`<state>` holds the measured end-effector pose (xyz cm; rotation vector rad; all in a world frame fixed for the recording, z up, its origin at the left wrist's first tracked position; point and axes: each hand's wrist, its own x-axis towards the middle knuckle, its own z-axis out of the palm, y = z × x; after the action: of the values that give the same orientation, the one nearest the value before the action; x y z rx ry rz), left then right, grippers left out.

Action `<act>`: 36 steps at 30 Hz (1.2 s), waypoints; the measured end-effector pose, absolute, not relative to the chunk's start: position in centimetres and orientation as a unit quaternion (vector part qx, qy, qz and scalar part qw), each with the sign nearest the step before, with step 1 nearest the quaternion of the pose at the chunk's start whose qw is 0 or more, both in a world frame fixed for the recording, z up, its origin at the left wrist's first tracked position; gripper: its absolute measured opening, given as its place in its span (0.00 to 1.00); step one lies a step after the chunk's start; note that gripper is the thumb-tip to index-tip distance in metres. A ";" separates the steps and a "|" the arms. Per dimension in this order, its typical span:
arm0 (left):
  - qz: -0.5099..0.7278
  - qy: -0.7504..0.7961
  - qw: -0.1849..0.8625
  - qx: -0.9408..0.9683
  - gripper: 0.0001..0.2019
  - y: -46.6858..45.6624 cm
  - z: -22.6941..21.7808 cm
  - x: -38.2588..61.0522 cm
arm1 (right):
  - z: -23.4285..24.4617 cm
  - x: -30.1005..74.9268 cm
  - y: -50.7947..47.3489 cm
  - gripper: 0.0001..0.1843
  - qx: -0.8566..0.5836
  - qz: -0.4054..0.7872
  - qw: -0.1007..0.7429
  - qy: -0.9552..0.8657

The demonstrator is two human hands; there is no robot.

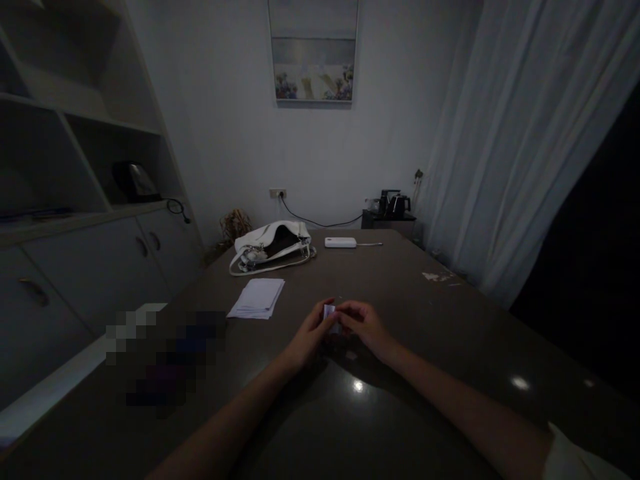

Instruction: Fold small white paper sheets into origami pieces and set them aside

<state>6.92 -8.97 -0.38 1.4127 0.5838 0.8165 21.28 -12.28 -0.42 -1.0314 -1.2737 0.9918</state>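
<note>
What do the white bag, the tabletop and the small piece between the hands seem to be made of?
The white bag looks like smooth leather or imitation, its sides slumping. The tabletop seems glossy laminate or polished stone, reflecting bright spots. The small piece is probably matte paper: white and thin-looking.

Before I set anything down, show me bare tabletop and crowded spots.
Bare: the tabletop between the right hand, power bank and paper scraps; also right of that hand. Crowded: farther left, with handbag and paper stack. The pixelated patch can't be judged.
</note>
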 end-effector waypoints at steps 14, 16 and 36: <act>0.410 0.282 0.503 0.707 0.20 -7.1 -1.2 6.3 | -0.7 21.5 -12.2 0.16 -0.447 0.411 0.573 -0.550; 0.403 0.284 0.492 0.718 0.20 -7.3 -1.1 6.3 | -0.9 21.4 -12.2 0.16 -0.453 0.392 0.566 -0.566; 0.273 0.434 0.243 0.823 0.11 -6.9 -0.6 4.7 | -0.8 22.6 -12.6 0.15 -0.586 0.077 0.370 -0.717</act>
<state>4.69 -6.95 -0.56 2.2501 1.1855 0.7468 22.64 -12.59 -0.80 -1.5028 -1.8409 0.1964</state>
